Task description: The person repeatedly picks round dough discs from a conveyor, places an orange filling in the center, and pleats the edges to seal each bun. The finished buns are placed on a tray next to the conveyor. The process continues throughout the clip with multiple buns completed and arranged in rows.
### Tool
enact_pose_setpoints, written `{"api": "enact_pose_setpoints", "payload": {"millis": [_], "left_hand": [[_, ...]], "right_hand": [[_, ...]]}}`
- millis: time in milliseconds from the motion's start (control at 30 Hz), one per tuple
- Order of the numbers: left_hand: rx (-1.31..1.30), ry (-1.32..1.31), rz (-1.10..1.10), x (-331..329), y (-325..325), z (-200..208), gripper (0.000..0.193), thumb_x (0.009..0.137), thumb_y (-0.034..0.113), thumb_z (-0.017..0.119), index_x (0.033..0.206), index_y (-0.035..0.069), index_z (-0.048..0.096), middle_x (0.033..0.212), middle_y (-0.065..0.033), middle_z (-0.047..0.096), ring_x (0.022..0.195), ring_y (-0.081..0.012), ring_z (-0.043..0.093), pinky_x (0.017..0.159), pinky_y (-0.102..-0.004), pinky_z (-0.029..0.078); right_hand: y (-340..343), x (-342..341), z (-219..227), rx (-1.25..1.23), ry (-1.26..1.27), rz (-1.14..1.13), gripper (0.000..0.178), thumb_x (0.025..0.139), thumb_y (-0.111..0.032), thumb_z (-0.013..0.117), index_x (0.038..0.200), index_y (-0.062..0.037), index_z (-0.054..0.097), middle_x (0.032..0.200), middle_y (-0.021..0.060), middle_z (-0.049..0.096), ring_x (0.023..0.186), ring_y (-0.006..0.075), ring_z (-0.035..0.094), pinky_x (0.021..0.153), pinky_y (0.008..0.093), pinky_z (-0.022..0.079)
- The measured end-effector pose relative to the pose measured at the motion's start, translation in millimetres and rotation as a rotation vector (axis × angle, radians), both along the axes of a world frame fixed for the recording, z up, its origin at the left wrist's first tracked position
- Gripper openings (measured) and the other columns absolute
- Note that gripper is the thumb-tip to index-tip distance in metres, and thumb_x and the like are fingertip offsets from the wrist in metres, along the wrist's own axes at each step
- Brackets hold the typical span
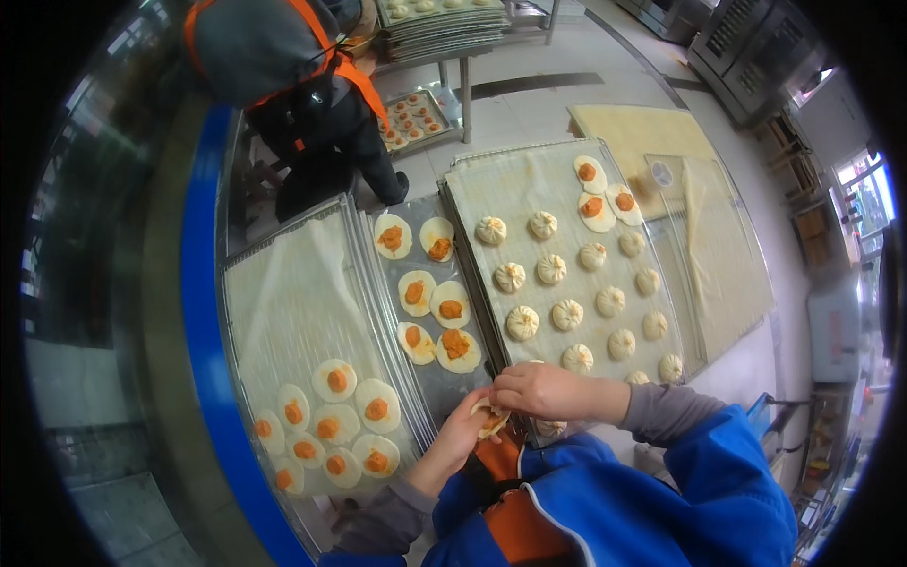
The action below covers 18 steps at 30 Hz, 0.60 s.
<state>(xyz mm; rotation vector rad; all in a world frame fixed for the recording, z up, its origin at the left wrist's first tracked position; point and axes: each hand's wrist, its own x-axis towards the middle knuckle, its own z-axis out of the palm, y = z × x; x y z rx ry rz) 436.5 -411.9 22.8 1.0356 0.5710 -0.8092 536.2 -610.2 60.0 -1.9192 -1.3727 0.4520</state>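
A half-gathered bun (491,421) with orange filling lies in my left hand (461,425), its fingers curled round the dough. My right hand (534,389) pinches the rim of the same bun from above. Just beyond my hands, several flat dough rounds topped with orange filling (456,350) rest on a grey surface between two trays. To the right, a cloth-lined tray (529,180) bears rows of pleated buns (521,322), plus three open filled rounds (596,212) at its far corner. My forearms hide part of that tray's near end.
A second lined tray (293,274) at left holds several filled rounds (337,423) at its near end. A blue edge (213,312) runs along its left. Far left, a person in dark clothes and orange straps (274,57) stands beside a rack of stacked trays (444,38). Boards and cloth (718,255) lie at right.
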Motion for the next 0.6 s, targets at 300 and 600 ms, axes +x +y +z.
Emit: {"api": "enact_pose_setpoints", "payload": {"millis": [300, 600], "left_hand": [[-0.06, -0.165, -0.002, 2.5, 5.2, 9.1, 0.05, 0.105, 0.003, 0.051, 0.152, 0.004, 0.034, 0.132, -0.0104, 0.056, 0.113, -0.0171, 0.062, 0.083, -0.0271, 0.054], [0.011, -0.178, -0.099, -12.2, 0.7, -0.8, 0.044, 0.108, 0.007, 0.042, 0.151, 0.004, 0.034, 0.131, -0.0099, 0.057, 0.114, -0.017, 0.061, 0.085, -0.0274, 0.054]], "right_hand": [[0.0, -9.1, -21.2, 0.069, 0.361, -0.239, 0.019, 0.094, -0.015, 0.063, 0.11, -0.0048, 0.062, 0.097, 0.0179, 0.061, 0.091, 0.0397, 0.063, 0.079, 0.0463, 0.053], [-3.5, -4.3, -4.9, 0.057, 0.263, -0.086, 0.028, 0.088, -0.007, 0.064, 0.115, -0.0019, 0.06, 0.099, 0.0176, 0.058, 0.092, 0.0373, 0.061, 0.078, 0.0463, 0.052]]}}
